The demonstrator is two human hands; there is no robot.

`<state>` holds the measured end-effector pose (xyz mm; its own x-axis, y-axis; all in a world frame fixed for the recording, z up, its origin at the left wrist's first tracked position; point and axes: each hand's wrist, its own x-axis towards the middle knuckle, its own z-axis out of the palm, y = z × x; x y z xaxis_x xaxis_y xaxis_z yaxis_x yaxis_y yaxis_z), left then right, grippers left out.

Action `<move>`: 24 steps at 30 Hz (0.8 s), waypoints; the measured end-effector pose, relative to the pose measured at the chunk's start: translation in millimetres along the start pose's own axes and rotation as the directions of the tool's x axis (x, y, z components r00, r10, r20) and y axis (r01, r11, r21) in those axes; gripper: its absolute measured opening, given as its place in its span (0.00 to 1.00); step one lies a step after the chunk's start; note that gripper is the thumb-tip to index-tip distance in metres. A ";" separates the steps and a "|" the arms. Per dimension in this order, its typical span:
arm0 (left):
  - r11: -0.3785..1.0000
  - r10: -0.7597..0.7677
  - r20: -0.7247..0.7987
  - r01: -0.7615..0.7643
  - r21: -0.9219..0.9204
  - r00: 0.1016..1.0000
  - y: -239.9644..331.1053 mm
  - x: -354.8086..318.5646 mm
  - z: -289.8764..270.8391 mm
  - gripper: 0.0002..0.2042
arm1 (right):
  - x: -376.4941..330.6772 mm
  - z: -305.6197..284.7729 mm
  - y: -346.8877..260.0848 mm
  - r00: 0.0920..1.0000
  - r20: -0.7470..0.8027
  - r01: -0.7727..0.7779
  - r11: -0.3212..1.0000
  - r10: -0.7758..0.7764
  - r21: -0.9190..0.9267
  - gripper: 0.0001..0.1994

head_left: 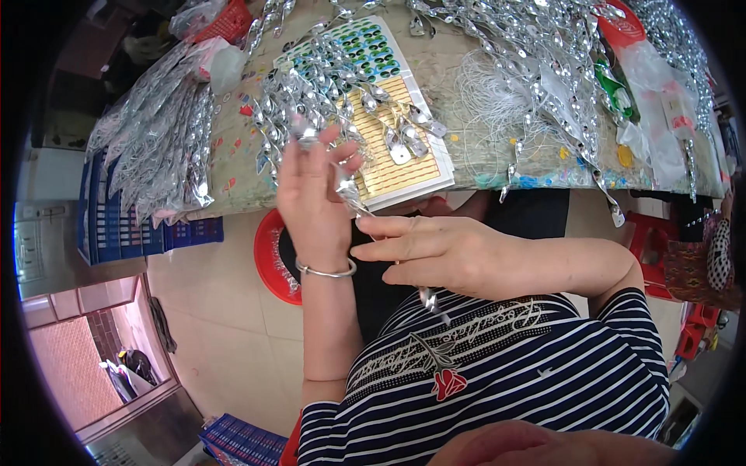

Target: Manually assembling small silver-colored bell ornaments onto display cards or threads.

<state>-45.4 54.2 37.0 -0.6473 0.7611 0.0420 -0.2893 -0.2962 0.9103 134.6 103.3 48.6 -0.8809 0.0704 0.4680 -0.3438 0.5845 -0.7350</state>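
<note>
A twisted silver foil strip [351, 193] runs slantwise between my hands, in front of the table edge. My left hand [315, 186], a bracelet at its wrist, is raised by the heap of foil strips with its fingers curled around the upper part; the fingertips are a little blurred. Lower down, my right hand [458, 252] pinches the same strip, and its tail dangles below the fingers against my striped shirt. Beyond my left hand, a pile of shiny foil strips [307, 89] covers part of a sheet of green and blue round stickers [365, 39] and a yellow lined sheet [404, 175].
Bagged silver strips [159, 132] hang over the table's left end above a blue crate [116, 225]. More foil strips [536, 85] and a tangle of white string [493, 97] lie at right. A red stool [268, 264] stands below the table edge.
</note>
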 end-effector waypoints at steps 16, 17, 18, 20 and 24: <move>0.876 -0.147 0.003 0.129 0.465 0.989 -3.9 -37.1 -59.6 0.12 | 10.0 -117.8 232.4 0.759 -0.551 -0.650 0.455 0.346 -0.609 0.11; 0.861 -0.185 -0.025 0.174 0.478 0.983 -6.8 -42.6 -65.2 0.11 | 17.7 -115.5 234.7 0.742 -0.545 -0.671 0.438 0.391 -0.598 0.11; 0.845 -0.256 -0.012 0.229 0.483 0.967 -5.5 -47.6 -68.5 0.11 | 22.8 -113.6 235.9 0.721 -0.539 -0.692 0.420 0.435 -0.587 0.12; 0.826 -0.357 0.021 0.305 0.474 0.934 -4.8 -54.6 -69.9 0.11 | 27.6 -114.9 242.5 0.707 -0.518 -0.704 0.409 0.482 -0.580 0.11; 0.801 -0.464 0.041 0.399 0.446 0.885 -7.3 -66.3 -68.7 0.11 | 27.8 -120.5 246.0 0.712 -0.489 -0.692 0.386 0.503 -0.611 0.09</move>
<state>-48.8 -33.8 -0.7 -0.4098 0.8347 -0.3679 -0.1758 0.3235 0.9297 64.7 346.5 -60.1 -0.6415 0.7396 0.2036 0.6752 0.6704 -0.3078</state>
